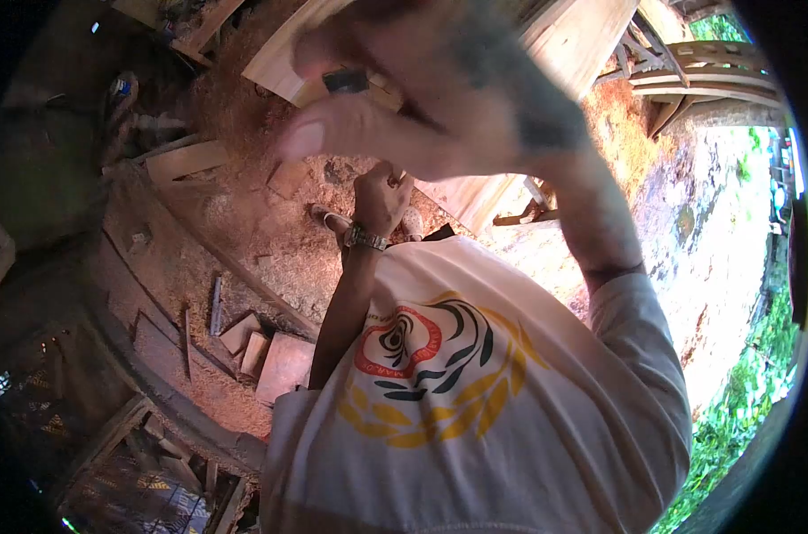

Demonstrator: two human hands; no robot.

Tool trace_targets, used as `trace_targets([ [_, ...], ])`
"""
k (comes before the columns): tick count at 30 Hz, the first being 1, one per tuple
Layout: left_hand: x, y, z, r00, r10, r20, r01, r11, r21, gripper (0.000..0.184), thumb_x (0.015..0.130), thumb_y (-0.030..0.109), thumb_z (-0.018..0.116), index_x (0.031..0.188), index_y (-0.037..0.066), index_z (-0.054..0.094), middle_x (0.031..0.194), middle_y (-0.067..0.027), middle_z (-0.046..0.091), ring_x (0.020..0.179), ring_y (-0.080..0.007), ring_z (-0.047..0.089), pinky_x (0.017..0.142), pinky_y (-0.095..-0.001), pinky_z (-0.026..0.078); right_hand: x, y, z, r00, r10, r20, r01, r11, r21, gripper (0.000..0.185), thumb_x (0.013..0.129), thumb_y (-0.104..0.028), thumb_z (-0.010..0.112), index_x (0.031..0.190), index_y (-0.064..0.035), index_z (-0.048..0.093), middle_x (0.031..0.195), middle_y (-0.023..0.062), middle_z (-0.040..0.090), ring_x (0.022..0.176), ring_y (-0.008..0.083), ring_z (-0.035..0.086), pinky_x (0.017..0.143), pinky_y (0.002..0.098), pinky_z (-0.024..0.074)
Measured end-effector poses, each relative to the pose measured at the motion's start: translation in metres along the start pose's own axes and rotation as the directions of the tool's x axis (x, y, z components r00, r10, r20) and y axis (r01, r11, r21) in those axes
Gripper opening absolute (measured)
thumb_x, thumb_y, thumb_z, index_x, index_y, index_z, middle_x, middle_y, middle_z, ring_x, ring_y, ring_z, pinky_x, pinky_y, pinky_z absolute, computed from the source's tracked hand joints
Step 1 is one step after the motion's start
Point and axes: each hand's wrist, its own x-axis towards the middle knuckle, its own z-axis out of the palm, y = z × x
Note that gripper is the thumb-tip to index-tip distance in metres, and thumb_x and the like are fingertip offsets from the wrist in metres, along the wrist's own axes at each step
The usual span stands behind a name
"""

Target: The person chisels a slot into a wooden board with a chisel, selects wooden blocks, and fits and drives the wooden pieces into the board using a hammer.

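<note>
My right hand (439, 98) is raised close to the camera, large and slightly blurred. Its thumb and curled fingers are apart, and a small dark object (346, 82) shows in the gap; I cannot tell whether it lies behind the hand or touches it. Lower down, in front of my body, my left hand (383, 198) is closed, with a metal wristwatch (365, 238) on its wrist. What its fingers hold, if anything, is too small to make out. Behind both hands lies a pale wooden board (475, 200), partly covered by my right hand.
Sawdust covers the ground (279, 222) around my feet (331, 218). Wood offcuts (254, 351) lie to the left, near a long strip of wood (235, 271). Curved wooden pieces (706, 82) are stacked at the upper right. My white printed shirt (511, 427) fills the lower middle.
</note>
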Motion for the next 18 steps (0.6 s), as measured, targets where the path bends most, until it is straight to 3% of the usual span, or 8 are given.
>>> trace_targets([
  [4, 0.002, -0.007, 0.005, 0.999, 0.036, -0.027, -0.037, 0.998, -0.045, 0.009, 0.082, 0.007, 0.073, 0.087, 0.003, 0.067, 0.071, -0.0149, 0.064, 0.067, -0.0345, 0.066, 0.06, -0.0401, 0.051, -0.02, 0.04, 0.084, 0.984, -0.119, -0.133, 0.108, 0.991, -0.084, 0.048, 0.091, -0.053, 0.064, 0.099, -0.0061, 0.071, 0.088, 0.0151, 0.071, 0.086, 0.0364, 0.069, 0.08, 0.0438, 0.0545],
  [5, 0.004, -0.009, 0.005, 0.998, 0.05, -0.035, -0.052, 0.997, -0.058, 0.011, 0.082, 0.007, 0.072, 0.09, 0.004, 0.066, 0.074, -0.0151, 0.065, 0.069, -0.0351, 0.066, 0.061, -0.0409, 0.051, -0.014, 0.033, 0.076, 0.997, 0.036, 0.072, -0.033, 0.998, -0.05, 0.053, 0.093, -0.058, 0.057, 0.101, -0.0083, 0.072, 0.095, 0.0152, 0.071, 0.094, 0.0351, 0.067, 0.088, 0.0446, 0.0506],
  [7, 0.001, -0.012, 0.007, 0.997, 0.065, -0.046, -0.069, 0.993, -0.096, 0.016, 0.081, 0.006, 0.072, 0.097, 0.006, 0.066, 0.079, -0.0154, 0.065, 0.072, -0.0364, 0.066, 0.063, -0.0424, 0.051, -0.013, 0.024, 0.065, 0.818, 0.32, 0.478, -0.321, 0.943, -0.083, 0.064, 0.097, -0.069, 0.042, 0.104, -0.0129, 0.073, 0.11, 0.0154, 0.069, 0.111, 0.0324, 0.064, 0.105, 0.0462, 0.0427],
  [11, -0.005, -0.03, 0.004, 0.997, 0.022, 0.079, -0.015, 0.996, -0.086, 0.042, 0.083, 0.006, 0.069, 0.122, 0.009, 0.055, 0.101, -0.0219, 0.065, 0.088, -0.0416, 0.066, 0.071, -0.0474, 0.054, -0.013, 0.032, 0.072, 0.825, 0.291, 0.485, -0.303, 0.951, -0.055, 0.068, 0.095, -0.07, 0.043, 0.098, -0.0096, 0.074, 0.097, 0.0148, 0.072, 0.108, 0.0326, 0.066, 0.097, 0.0483, 0.0481],
  [12, -0.006, -0.024, -0.009, 0.976, -0.052, 0.211, 0.068, 0.995, -0.07, 0.05, 0.083, 0.013, 0.072, 0.129, 0.008, 0.051, 0.112, -0.0234, 0.065, 0.097, -0.042, 0.066, 0.076, -0.0489, 0.055, -0.013, 0.031, 0.072, 0.851, 0.293, 0.437, -0.307, 0.951, -0.04, 0.06, 0.097, -0.062, 0.048, 0.1, -0.0076, 0.073, 0.095, 0.0147, 0.072, 0.103, 0.0345, 0.067, 0.091, 0.0498, 0.0507],
  [15, -0.017, -0.041, -0.038, 0.911, -0.046, 0.409, 0.059, 0.998, -0.019, 0.06, 0.083, 0.022, 0.075, 0.135, 0.009, 0.049, 0.121, -0.0235, 0.063, 0.101, -0.0422, 0.065, 0.082, -0.0498, 0.055, -0.015, 0.036, 0.078, 0.939, 0.341, 0.035, -0.342, 0.94, 0.009, 0.048, 0.099, -0.048, 0.051, 0.101, -0.0049, 0.072, 0.096, 0.0166, 0.072, 0.098, 0.0324, 0.069, 0.088, 0.0461, 0.0519],
  [17, -0.031, -0.058, -0.058, 0.852, -0.089, 0.516, 0.154, 0.984, -0.084, 0.08, 0.08, 0.03, 0.079, 0.146, 0.008, 0.04, 0.132, -0.0249, 0.057, 0.119, -0.0417, 0.058, 0.098, -0.0481, 0.05, -0.025, 0.04, 0.079, 0.855, 0.465, -0.228, -0.434, 0.884, 0.174, 0.039, 0.1, -0.033, 0.048, 0.102, -0.0017, 0.071, 0.095, 0.017, 0.072, 0.096, 0.0272, 0.07, 0.086, 0.0406, 0.0526],
  [18, -0.037, -0.073, -0.061, 0.827, -0.084, 0.556, 0.163, 0.982, -0.094, 0.084, 0.08, 0.032, 0.079, 0.149, 0.007, 0.037, 0.136, -0.0254, 0.055, 0.123, -0.0413, 0.055, 0.102, -0.0472, 0.047, -0.032, 0.038, 0.076, 0.825, 0.472, -0.31, -0.464, 0.88, 0.103, 0.042, 0.104, -0.032, 0.043, 0.102, -0.0003, 0.071, 0.097, 0.0155, 0.072, 0.097, 0.0268, 0.069, 0.089, 0.0412, 0.0517],
])
